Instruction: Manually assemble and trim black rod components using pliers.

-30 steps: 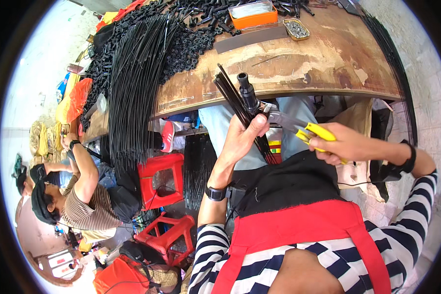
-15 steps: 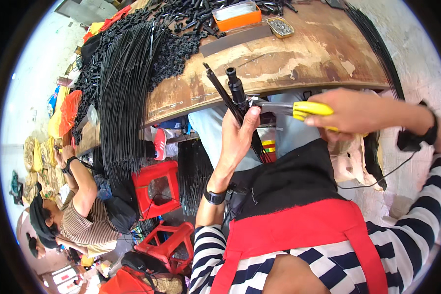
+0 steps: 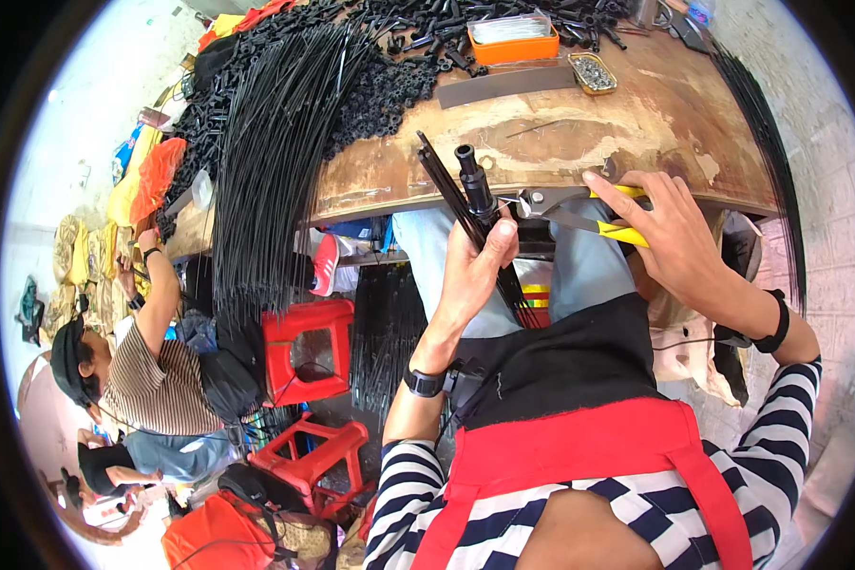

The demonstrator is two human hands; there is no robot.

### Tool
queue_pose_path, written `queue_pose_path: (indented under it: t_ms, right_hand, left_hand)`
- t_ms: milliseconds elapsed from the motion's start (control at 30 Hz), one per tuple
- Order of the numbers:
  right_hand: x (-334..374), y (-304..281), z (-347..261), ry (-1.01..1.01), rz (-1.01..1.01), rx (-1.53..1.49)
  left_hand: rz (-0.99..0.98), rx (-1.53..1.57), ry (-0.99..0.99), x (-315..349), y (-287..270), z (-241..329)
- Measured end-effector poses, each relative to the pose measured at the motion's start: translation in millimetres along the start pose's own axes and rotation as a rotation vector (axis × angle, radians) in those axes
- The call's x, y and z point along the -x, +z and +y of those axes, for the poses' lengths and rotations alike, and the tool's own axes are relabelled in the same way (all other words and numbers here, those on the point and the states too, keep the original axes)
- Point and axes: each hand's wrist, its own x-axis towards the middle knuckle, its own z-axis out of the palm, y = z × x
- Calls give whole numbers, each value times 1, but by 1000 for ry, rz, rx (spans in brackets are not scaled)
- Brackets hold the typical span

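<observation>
My left hand point(image 3: 475, 271) is closed around several thin black rods point(image 3: 437, 171) and a stepped black tubular fitting point(image 3: 475, 185) that stands beside them. Its thumb lies across the fitting's lower end. In my right hand point(image 3: 679, 237) is a pair of pliers point(image 3: 565, 209) with yellow grips, their handles spread apart. The plier jaws meet the side of the fitting by my left thumb, where a small pale wire or strip shows. Exactly what the jaws grip is too small to tell.
A wooden table point(image 3: 655, 114) carries a heap of black fittings point(image 3: 380, 100), long black rods point(image 3: 275, 161), an orange box point(image 3: 513, 47) and a tray of small metal pieces point(image 3: 594, 73). Red stools point(image 3: 304, 356) stand at left, near a seated person point(image 3: 166, 366).
The pliers' handles have spread from squeezed together, and my right fingers have straightened over them. My view has shifted, so the table sits farther right. My left hand keeps its hold.
</observation>
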Motion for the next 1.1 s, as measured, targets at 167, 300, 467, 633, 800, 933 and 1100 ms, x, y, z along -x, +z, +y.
queue_pose_path:
  t_ms: [167, 300, 467, 633, 800, 933, 1100]
  right_hand:
    - [1, 0, -1, -4, 15, 29]
    - [4, 2, -3, 34, -7, 3]
    - [7, 7, -11, 87, -95, -201]
    - [8, 0, -8, 47, -90, -197]
    - [3, -8, -4, 5, -56, -214]
    - [-4, -15, -2, -10, -105, -166]
    - [-6, -21, 3, -60, -80, 40]
  left_hand:
    - [-10, -18, -6, 1, 1, -1]
    - [-13, -20, 0, 1, 1, -1]
    - [69, 13, -7, 1, 2, -2]
    - [28, 25, -19, 3, -1, -1]
    - [12, 11, -22, 4, 1, -1]
    - [-1, 10, -27, 4, 4, 0]
    - [16, -2, -16, 5, 8, 4]
